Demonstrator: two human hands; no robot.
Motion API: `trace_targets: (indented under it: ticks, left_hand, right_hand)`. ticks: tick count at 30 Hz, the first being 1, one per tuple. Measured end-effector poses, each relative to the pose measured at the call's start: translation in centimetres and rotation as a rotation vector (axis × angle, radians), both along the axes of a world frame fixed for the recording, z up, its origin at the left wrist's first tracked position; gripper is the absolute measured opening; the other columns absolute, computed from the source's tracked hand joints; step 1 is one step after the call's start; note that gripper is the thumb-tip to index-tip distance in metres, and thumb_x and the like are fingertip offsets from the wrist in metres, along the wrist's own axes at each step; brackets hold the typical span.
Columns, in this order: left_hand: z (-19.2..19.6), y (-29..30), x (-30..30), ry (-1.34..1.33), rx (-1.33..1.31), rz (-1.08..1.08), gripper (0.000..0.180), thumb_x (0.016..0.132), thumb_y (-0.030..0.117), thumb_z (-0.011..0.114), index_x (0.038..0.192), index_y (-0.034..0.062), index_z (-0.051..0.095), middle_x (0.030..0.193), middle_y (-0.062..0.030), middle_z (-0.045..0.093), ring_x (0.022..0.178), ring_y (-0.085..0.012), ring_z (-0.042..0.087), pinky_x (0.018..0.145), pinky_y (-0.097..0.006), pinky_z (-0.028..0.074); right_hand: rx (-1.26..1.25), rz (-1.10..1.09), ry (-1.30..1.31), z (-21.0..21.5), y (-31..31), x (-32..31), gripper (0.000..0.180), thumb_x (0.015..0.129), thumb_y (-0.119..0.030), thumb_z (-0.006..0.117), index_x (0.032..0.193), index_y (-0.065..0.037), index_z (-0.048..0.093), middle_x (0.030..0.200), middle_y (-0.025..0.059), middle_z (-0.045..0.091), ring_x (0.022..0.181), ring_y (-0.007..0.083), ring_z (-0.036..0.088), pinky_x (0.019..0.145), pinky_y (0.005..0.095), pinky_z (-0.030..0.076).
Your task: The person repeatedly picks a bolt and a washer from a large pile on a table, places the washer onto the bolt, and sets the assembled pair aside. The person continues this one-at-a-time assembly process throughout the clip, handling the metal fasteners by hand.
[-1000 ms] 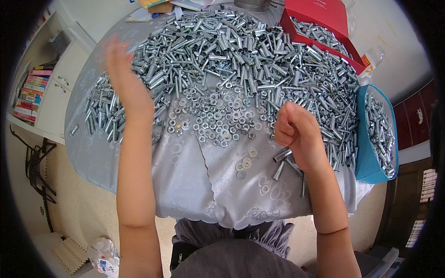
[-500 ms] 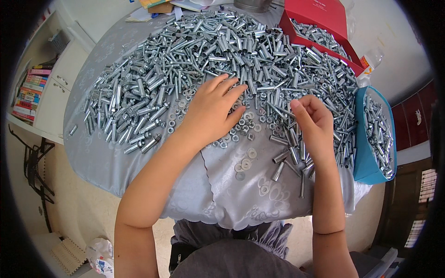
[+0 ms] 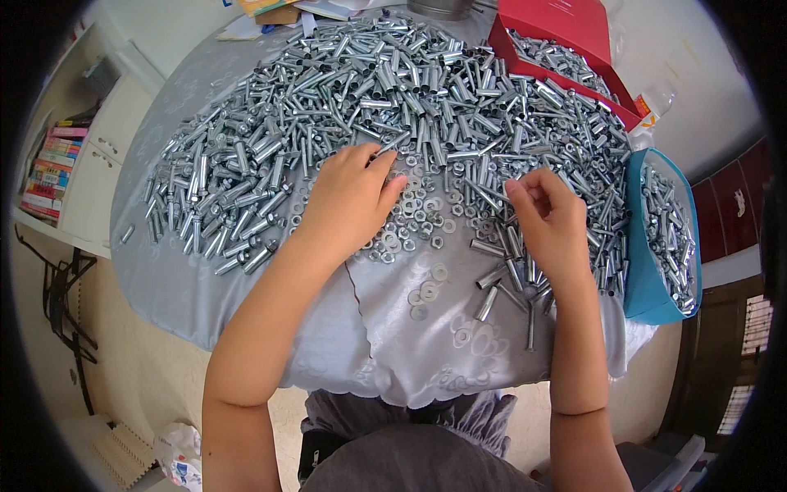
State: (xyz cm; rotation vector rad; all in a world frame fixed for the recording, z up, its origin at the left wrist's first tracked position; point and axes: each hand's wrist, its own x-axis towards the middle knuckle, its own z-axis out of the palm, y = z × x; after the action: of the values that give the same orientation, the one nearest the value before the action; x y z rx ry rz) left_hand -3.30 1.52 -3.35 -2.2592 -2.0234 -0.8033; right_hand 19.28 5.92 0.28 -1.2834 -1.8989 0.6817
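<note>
A wide heap of silvery metal sleeves and bolts (image 3: 410,90) covers the far part of the table. My left hand (image 3: 348,197) lies palm down at its near edge, thumb apart from the fingers. Its fingertips are beside a metal sleeve (image 3: 395,143); I see no grip on it. Loose nuts and washers (image 3: 402,221) spread right of this hand. My right hand (image 3: 548,209) hovers over the heap's right part, fingers curled toward the thumb; whatever it pinches is hidden. Below it lie several sleeves and a long bolt (image 3: 531,328). Several flat washers (image 3: 429,291) lie between the hands.
A red box (image 3: 594,37) full of metal parts stands at the far right. The blue container (image 3: 648,279) at the right edge holds more. A grey patterned cloth (image 3: 320,353) covers the table. Papers (image 3: 242,29) and a metal pot (image 3: 440,8) sit at the back.
My left hand has drawn back to the left, uncovering more nuts and washers. My right hand stays nearly in place, still curled. The whole view has shifted slightly.
</note>
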Motion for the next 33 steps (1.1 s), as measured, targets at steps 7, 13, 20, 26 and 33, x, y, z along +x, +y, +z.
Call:
trace_targets:
  ticks: [7,13,20,26,33]
  left_hand:
    - [-0.4,0.5,-0.4,-0.088,0.087,-0.057,0.018,0.082,0.012,0.053,0.095,0.0012,0.061,0.096,-0.0099,0.056,0.091,-0.0275,0.052,0.081,-0.035,0.04]
    - [-0.4,0.5,-0.4,-0.116,0.121,-0.078,0.013,0.08,0.007,0.054,0.089,0.0024,0.063,0.092,-0.0084,0.056,0.088,-0.0265,0.052,0.08,-0.035,0.041]
    - [-0.5,0.5,-0.5,-0.141,0.17,-0.094,0.012,0.079,0.006,0.054,0.086,0.0049,0.064,0.087,-0.0069,0.057,0.086,-0.0256,0.052,0.078,-0.035,0.04]
    - [0.4,0.5,-0.2,-0.119,0.214,-0.087,0.013,0.078,0.004,0.055,0.089,0.0065,0.062,0.085,-0.007,0.058,0.084,-0.0264,0.052,0.077,-0.036,0.04]
    - [1.7,-0.1,1.2,-0.655,0.069,-0.138,0.015,0.082,0.01,0.057,0.095,0.0034,0.06,0.088,-0.0038,0.06,0.082,-0.0144,0.055,0.075,-0.026,0.042]
  right_hand:
    - [0.089,-0.008,-0.146,-0.4,1.1,1.2,0.015,0.075,-0.014,0.062,0.075,0.0,0.058,0.063,0.009,0.052,0.056,0.0198,0.048,0.052,0.0301,0.038]
    - [0.134,0.042,-0.19,0.1,1.2,1.5,0.012,0.072,-0.011,0.063,0.076,0.0,0.06,0.067,0.0101,0.055,0.061,0.0216,0.05,0.058,0.0317,0.04]
    - [0.118,0.524,-0.281,0.3,0.8,1.9,0.011,0.063,-0.012,0.07,0.069,-0.004,0.065,0.067,0.0078,0.057,0.066,0.023,0.052,0.062,0.033,0.041]
    - [0.207,0.624,-0.318,0.1,0.0,0.9,0.013,0.062,-0.012,0.07,0.07,-0.004,0.063,0.063,0.007,0.053,0.066,0.0238,0.051,0.063,0.0343,0.041]
    - [0.138,0.449,-0.115,0.0,-1.1,-0.3,0.019,0.067,-0.007,0.07,0.081,-0.003,0.059,0.062,0.0046,0.053,0.058,0.0161,0.052,0.056,0.0267,0.041]
